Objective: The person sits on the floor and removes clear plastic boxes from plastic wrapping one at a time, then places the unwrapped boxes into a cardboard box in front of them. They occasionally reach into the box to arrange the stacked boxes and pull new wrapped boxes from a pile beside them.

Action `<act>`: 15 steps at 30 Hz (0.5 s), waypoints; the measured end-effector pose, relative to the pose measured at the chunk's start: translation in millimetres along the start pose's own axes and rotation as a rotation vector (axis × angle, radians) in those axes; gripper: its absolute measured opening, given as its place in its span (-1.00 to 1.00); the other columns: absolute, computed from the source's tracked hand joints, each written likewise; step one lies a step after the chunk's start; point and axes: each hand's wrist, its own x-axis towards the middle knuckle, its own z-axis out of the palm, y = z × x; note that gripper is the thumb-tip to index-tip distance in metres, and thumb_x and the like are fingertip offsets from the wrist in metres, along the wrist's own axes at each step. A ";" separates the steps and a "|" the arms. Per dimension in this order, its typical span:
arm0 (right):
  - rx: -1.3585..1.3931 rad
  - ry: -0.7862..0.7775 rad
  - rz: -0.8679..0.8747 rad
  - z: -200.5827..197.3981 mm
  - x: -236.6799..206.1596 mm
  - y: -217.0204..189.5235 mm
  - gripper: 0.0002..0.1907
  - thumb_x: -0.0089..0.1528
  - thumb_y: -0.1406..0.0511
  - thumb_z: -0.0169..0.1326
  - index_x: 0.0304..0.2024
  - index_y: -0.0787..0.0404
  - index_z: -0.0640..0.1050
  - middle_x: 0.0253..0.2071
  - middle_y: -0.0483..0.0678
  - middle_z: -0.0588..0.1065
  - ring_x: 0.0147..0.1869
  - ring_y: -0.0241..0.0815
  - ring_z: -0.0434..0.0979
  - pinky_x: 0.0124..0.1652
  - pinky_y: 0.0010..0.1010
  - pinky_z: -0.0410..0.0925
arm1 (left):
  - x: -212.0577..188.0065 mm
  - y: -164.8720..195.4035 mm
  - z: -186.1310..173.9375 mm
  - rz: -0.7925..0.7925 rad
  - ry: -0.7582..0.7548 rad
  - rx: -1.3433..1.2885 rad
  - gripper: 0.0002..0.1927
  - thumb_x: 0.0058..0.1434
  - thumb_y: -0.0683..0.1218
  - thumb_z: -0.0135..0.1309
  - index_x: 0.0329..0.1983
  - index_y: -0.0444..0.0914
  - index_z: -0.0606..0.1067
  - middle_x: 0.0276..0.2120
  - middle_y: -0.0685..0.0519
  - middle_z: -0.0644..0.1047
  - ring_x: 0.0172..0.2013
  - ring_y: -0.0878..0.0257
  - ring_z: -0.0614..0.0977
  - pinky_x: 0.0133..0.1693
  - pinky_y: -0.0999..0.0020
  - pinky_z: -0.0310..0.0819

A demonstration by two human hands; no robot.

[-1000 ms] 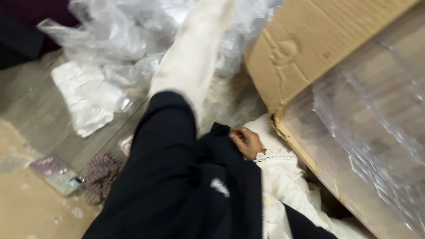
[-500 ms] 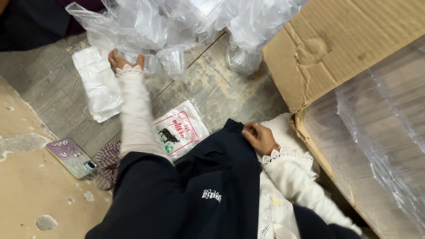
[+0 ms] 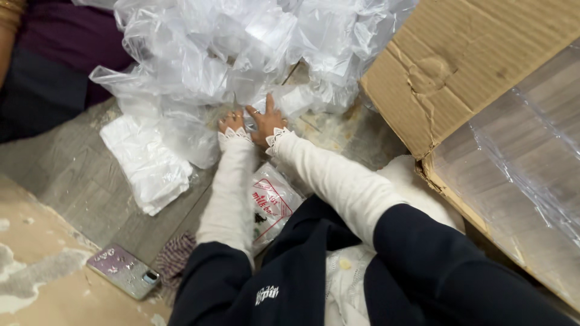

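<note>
Clear plastic bags (image 3: 241, 54) lie heaped in a large crinkled pile on the grey floor (image 3: 66, 175), and both hands reach into its near edge. The left hand (image 3: 231, 122) rests at the foot of the pile with fingers curled down onto the plastic; whether it pinches a bag cannot be told. The right hand (image 3: 264, 121), just beside it and touching the same edge, is spread flat, fingers extended, gripping nothing. Both wrists show white lace cuffs under dark sleeves. A folded stack of white bags (image 3: 145, 163) lies to the left of the arms. Between the forearms sits a small printed packet (image 3: 272, 208) with red markings. A phone (image 3: 124, 271) in a glittery case lies near the left elbow. A cardboard box (image 3: 459, 66) lined with clear film stands at the right.
</note>
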 end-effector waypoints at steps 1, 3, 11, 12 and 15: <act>-0.011 0.045 -0.045 2.2 -0.6 3.1 -0.10 -0.01 0.12 0.40 0.33 -0.30 0.27 0.48 0.38 -0.02 0.30 0.51 0.25 0.10 0.17 0.29 | -0.6 8.2 8.5 0.034 -0.019 0.032 -0.06 -0.03 0.25 0.26 0.36 -0.24 0.26 0.33 -0.10 0.32 0.35 -0.04 0.23 0.25 -0.10 0.09; -0.041 0.134 -0.137 5.9 -7.6 24.3 -0.04 -0.10 0.07 0.45 0.29 -0.35 0.26 0.43 0.39 0.07 0.30 0.48 0.29 0.11 0.04 0.36 | -2.6 18.4 19.7 0.103 -0.013 0.044 -0.06 -0.04 0.26 0.25 0.35 -0.24 0.28 0.32 -0.09 0.33 0.34 -0.03 0.23 0.24 -0.11 0.07; 0.358 0.216 -0.399 -16.6 -116.1 141.8 0.01 0.03 0.33 0.34 0.44 0.35 0.13 0.34 0.36 0.30 0.41 0.26 0.30 0.32 -0.11 0.23 | -54.8 -14.6 -7.8 0.042 0.117 -0.532 -0.38 0.14 0.19 0.29 0.15 -0.22 0.46 0.15 -0.12 0.50 0.22 -0.06 0.45 0.19 -0.01 0.35; 0.484 0.180 -0.254 -17.2 -133.1 155.1 -0.02 0.03 0.32 0.34 0.42 0.32 0.15 0.30 0.30 0.34 0.39 0.18 0.35 0.31 -0.14 0.24 | -55.8 -13.4 -11.6 -0.085 0.286 -0.870 -0.29 0.09 0.19 0.36 0.17 -0.31 0.44 0.12 -0.16 0.53 0.16 -0.06 0.55 0.17 0.08 0.44; 0.784 0.324 0.217 -6.7 -158.6 184.6 -0.14 0.03 0.28 0.32 0.33 0.31 0.27 0.21 0.21 0.47 0.28 0.06 0.51 0.24 -0.21 0.36 | -34.1 11.5 -11.9 -0.016 0.261 -0.696 -0.28 0.11 0.20 0.32 0.17 -0.32 0.41 0.10 -0.20 0.52 0.11 -0.12 0.55 0.13 0.02 0.42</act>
